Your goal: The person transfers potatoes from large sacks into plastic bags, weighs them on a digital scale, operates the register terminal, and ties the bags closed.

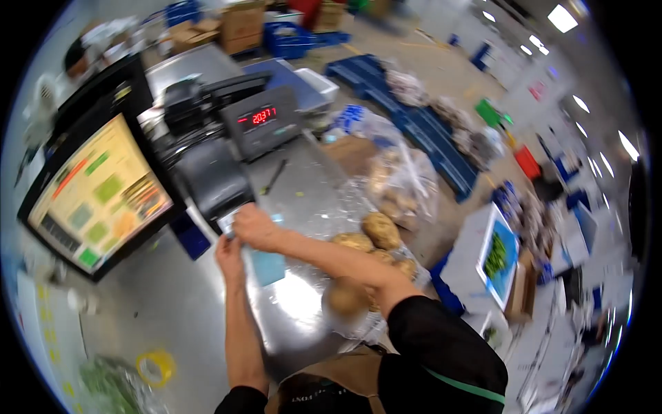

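Note:
Both hands meet at the front of a black label printer (214, 176). My right hand (254, 226) is closed on a small white label (226, 221) at the printer's mouth. Just below it, my left hand (229, 254) pinches the lower edge of the same label; its fingertips are partly hidden. A light blue sheet (267, 265) lies on the steel table (207, 310) beneath my right forearm. Brown potatoes (380, 230) sit on clear plastic wrap, partly behind my right arm.
A tilted touchscreen (103, 196) stands left of the printer. Behind is a scale display (262, 124) with red digits. A dark pen-like stick (276, 176), a yellow tape roll (156, 368) and bagged greens (110, 383) lie on the table. A blue pallet (414, 127) is on the floor.

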The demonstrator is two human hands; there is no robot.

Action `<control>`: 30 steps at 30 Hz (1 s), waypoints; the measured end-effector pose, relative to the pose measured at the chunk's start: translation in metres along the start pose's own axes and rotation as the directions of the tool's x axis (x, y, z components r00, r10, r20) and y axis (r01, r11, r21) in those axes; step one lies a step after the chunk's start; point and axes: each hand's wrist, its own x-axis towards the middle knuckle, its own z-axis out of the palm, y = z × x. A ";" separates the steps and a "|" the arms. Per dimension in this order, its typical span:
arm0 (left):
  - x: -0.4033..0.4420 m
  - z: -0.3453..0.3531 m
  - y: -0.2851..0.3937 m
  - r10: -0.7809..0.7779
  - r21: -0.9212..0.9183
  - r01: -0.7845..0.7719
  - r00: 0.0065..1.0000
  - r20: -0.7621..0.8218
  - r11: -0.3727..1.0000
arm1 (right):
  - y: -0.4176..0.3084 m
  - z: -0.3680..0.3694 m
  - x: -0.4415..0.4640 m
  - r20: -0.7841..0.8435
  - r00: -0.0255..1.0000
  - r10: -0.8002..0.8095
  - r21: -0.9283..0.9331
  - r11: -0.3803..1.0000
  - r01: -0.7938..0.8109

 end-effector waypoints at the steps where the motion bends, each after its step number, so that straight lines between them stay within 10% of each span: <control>1: 0.000 -0.005 -0.002 -0.023 0.018 0.023 1.000 0.018 1.000 | -0.001 -0.003 0.000 0.006 1.000 -0.004 -0.029 1.000 0.004; 20: 0.001 -0.008 0.004 -0.060 0.007 0.059 0.993 0.097 0.998 | 0.001 -0.016 0.015 0.230 0.970 -0.081 -0.073 0.992 0.101; 30: -0.005 -0.019 -0.007 -0.243 0.031 0.242 0.968 0.063 0.970 | 0.015 0.018 0.029 0.044 0.997 0.070 -0.103 0.992 -0.066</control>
